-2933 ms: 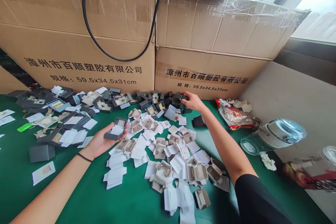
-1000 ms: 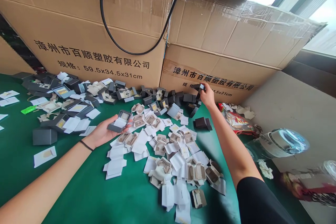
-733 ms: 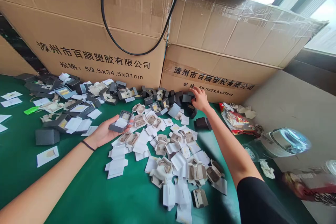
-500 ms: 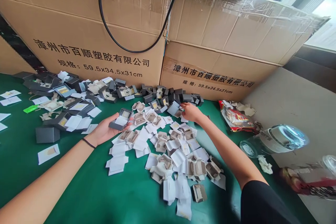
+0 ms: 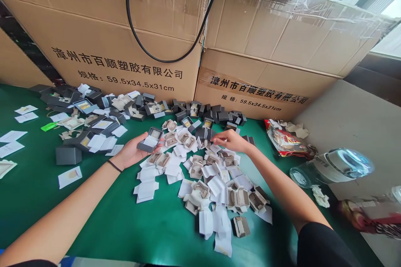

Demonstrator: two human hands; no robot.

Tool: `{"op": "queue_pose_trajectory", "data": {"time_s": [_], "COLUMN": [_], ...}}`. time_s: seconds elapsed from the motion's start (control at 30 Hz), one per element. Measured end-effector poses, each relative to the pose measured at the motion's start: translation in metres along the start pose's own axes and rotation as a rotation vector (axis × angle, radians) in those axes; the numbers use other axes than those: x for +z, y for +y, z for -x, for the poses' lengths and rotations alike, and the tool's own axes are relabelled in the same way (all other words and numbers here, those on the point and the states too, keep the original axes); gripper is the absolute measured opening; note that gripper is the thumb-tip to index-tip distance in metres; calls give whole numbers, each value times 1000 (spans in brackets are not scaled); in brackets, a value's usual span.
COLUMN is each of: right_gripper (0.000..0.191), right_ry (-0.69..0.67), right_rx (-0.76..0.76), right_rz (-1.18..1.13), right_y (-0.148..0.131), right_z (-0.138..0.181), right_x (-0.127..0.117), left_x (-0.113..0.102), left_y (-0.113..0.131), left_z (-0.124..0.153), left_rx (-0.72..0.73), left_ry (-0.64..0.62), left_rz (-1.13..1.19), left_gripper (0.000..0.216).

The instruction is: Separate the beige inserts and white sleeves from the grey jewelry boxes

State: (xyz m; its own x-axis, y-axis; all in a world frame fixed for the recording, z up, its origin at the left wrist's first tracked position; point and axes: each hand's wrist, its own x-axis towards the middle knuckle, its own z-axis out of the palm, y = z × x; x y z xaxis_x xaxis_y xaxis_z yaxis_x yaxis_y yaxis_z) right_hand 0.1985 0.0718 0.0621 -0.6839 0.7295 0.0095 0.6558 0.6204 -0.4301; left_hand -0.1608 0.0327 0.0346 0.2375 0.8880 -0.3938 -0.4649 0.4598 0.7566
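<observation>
A small dark grey hinged box lies in my left hand, its lid raised, with a pale insert inside and a white flap at the front. My fingers cradle it from below over the left side of the pile. To the right, my right hand has its fingers bent together at the edge of another dark grey box, which sits at the back of the pile. Below both hands spreads a heap of white folded cards and greyish cardboard inserts.
More dark boxes line the back, against large cardboard cartons. At the right are a red snack bag, a clear jar and crumpled tissue. A black cable hangs in front of the cartons.
My right hand has shifted slightly down, and the box at its fingertips has turned and moved. My left hand still holds its box. The whole view has swung a little to the left.
</observation>
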Motion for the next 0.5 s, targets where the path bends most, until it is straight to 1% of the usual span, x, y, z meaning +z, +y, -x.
{"op": "queue_pose_trajectory", "data": {"time_s": [0.07,0.1,0.13,0.2,0.27,0.33,0.37,0.43,0.5], "right_gripper": [33,34,37,43,46,54,58,58,58], "right_ry": [175,236,263,222,133,70,62,86,117], "right_rx": [25,14,-5,-26,3,23,26,35,25], "right_rz": [82,149,206,256,249,264,283,311,323], "right_y": [0,0,1,2,3,2,2,1,2], "right_z": [-10,-16,-22,-32,-38,-39,-38,-35,-31], "right_x": [1,2,4,8,12,16,17,18,14], "left_x": [0,0,0,0,-1,-1,-1,-2,-3], "left_y": [0,0,0,-1,-2,-4,-4,-5,-6], "left_z": [0,0,0,1,2,2,2,2,1], "left_rx": [-5,-7,-6,-6,-9,-7,-8,-9,-3], "left_ry": [0,4,4,-5,-21,-38,-47,-57,-73], "left_rz": [1,3,5,10,15,20,18,20,29], "left_gripper": [33,33,34,34,35,36,36,37,38]}}
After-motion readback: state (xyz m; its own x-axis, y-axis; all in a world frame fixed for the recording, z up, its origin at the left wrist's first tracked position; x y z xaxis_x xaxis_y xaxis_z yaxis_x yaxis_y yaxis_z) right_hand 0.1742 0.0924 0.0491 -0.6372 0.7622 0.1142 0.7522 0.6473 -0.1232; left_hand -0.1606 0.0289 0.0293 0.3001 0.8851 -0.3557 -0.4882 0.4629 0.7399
